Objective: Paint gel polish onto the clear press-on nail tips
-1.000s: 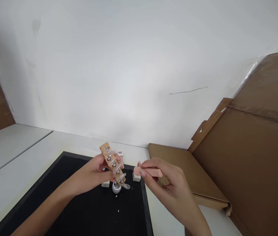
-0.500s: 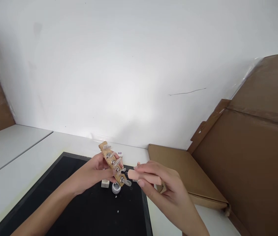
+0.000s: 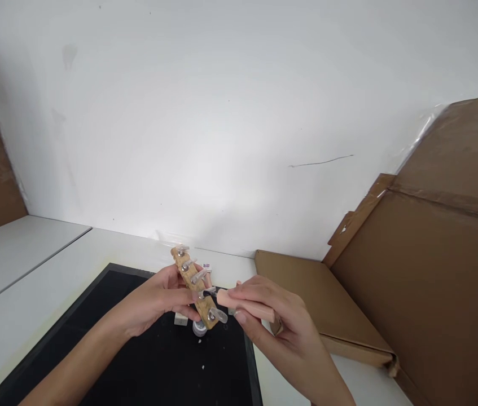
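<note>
My left hand (image 3: pixel 165 301) grips a tan nail-tip stand (image 3: pixel 191 284), tilted in the air over the black mat. Several clear false nail tips (image 3: pixel 198 276) stick out from silver round mounts along it. In my right hand (image 3: pixel 283 318) is a nail polish brush with a pale pink handle (image 3: pixel 249 307), pinched between thumb and fingers. Its dark bristle end is at one of the lower nail tips, seemingly touching it. Beneath the stand, a small round jar (image 3: pixel 199 329) and a whitish block (image 3: pixel 180 320) are partly covered.
The black mat (image 3: pixel 149 366) lies on a white table (image 3: pixel 39 270), with small white bits on it. A flat cardboard box (image 3: pixel 302 282) is to the right, beside a tall cardboard panel (image 3: pixel 446 282). A white wall (image 3: pixel 222 141) rises behind.
The stand has turned slightly in my left hand, so its nail tips sit at a different angle. My right hand has shifted the brush a little left and up along the nail tip.
</note>
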Tool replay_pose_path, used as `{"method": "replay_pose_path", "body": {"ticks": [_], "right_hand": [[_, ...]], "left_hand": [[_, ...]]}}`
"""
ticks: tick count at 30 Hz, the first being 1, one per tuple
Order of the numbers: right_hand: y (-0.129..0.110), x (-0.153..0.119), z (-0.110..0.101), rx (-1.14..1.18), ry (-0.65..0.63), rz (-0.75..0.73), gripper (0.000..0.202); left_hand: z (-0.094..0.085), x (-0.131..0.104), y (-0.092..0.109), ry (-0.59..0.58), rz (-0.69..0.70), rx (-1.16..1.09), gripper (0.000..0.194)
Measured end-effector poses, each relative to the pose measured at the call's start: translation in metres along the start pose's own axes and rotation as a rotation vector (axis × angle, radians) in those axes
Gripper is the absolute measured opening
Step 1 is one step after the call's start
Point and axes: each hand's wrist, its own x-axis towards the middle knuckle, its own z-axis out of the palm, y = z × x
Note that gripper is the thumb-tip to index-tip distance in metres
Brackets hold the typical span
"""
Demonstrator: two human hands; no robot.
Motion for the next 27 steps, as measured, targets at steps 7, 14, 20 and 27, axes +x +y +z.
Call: {"method": "replay_pose_path", "body": {"ticks": [7,14,20,27], "right_hand": [[0.0017,-0.0013,-0.0017,-0.076,0.006,0.064,0.019],[0.002,-0.0021,-0.004,-0.167,0.072,0.048,0.016],[0.0002,-0.0025,-0.0036,-0.209,0.162,0.052,0.009],[0.0063,-0.0058,0.0012,-0.11,0.131,0.137,0.012]], "left_hand": [[0.0002,-0.0017,-0.0002,-0.025,0.013,0.027,0.025],[-0.003,-0.0019,-0.0024,-0.013,0.015,0.032,0.029],[-0.0039,-0.0024,-0.0018,0.008,0.022,0.073,0.028],[-0.0029,-0.0019,-0.0023,-0.001,0.053,0.105,0.026]]}}
